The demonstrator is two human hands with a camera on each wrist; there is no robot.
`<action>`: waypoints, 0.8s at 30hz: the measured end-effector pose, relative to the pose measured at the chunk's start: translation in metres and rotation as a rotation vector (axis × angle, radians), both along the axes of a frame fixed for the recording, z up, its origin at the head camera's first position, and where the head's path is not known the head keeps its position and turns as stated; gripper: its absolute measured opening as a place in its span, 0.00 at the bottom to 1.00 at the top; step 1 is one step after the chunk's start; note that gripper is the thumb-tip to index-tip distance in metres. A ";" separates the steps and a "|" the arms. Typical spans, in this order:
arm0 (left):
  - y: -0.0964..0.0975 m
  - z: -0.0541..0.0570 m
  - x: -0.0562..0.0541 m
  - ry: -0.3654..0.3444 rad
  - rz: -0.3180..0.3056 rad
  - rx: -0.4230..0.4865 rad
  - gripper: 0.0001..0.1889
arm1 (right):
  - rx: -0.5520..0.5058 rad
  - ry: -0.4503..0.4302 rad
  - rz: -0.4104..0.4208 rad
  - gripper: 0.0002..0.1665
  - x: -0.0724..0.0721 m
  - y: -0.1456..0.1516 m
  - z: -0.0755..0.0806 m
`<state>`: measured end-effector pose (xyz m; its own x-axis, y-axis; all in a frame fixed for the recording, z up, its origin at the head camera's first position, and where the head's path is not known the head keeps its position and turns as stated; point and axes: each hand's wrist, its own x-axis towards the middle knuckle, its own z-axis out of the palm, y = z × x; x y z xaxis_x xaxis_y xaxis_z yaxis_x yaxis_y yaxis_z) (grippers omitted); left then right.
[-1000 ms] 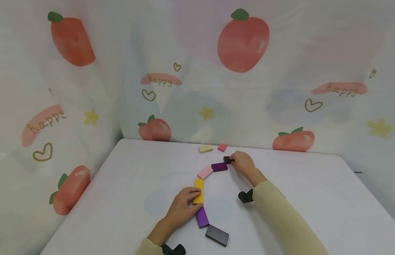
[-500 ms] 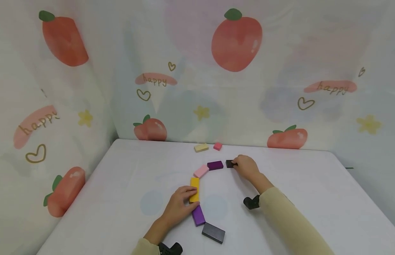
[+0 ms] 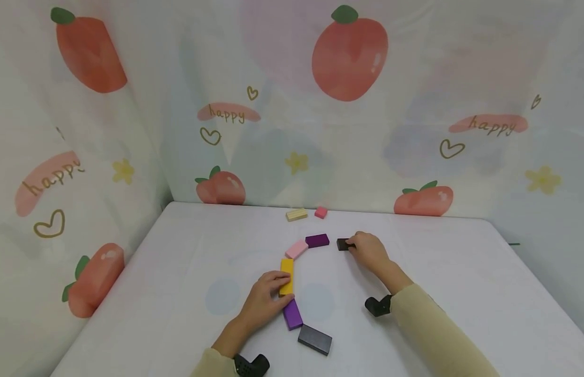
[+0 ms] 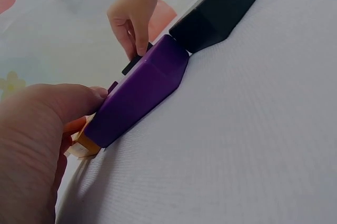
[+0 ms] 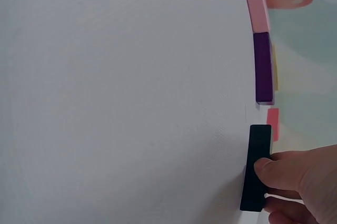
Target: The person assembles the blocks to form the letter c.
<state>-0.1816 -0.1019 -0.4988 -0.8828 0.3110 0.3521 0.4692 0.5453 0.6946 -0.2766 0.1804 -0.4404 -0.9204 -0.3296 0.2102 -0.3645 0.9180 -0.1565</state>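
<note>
My right hand (image 3: 369, 253) pinches a black block (image 5: 256, 169) between thumb and fingers. A gap separates this block from the dark purple block (image 5: 263, 67) to its left. My left hand (image 3: 265, 297) holds a yellow block (image 3: 287, 275), fingers over its upper part and thumb at its near end. The thumb (image 4: 79, 100) lies close to a purple block (image 4: 139, 90), which adjoins the yellow one. A pink block (image 3: 297, 249) links the yellow and dark purple blocks in a curved row. At the near end, a dark grey block (image 3: 315, 339) meets the purple block's corner.
Toward the table's back edge lie a pale yellow ridged block (image 3: 296, 214) and a small coral-red block (image 3: 321, 212). A printed cloth (image 3: 273, 152) hangs behind the white table (image 3: 414, 251) and along its left side.
My right hand has drawn the black block rightward, away from the dark purple block it was touching, and a gap has opened. My left hand keeps its place on the yellow block.
</note>
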 end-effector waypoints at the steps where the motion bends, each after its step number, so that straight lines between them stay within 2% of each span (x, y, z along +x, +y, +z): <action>1: 0.000 0.000 0.000 0.002 -0.001 0.000 0.21 | 0.005 -0.001 -0.001 0.12 0.001 0.000 0.000; 7: 0.000 -0.001 0.000 0.004 -0.002 -0.003 0.20 | 0.042 0.017 0.019 0.12 0.012 0.000 0.000; 12: 0.000 0.001 0.000 0.013 0.005 -0.005 0.20 | 0.031 0.030 0.042 0.12 0.021 0.001 0.003; 17: 0.000 0.003 -0.001 0.020 0.009 0.000 0.20 | 0.022 0.043 0.045 0.11 0.024 0.002 0.003; 24: 0.005 0.003 0.006 0.004 0.009 0.049 0.19 | 0.050 0.075 0.057 0.10 0.034 0.001 -0.002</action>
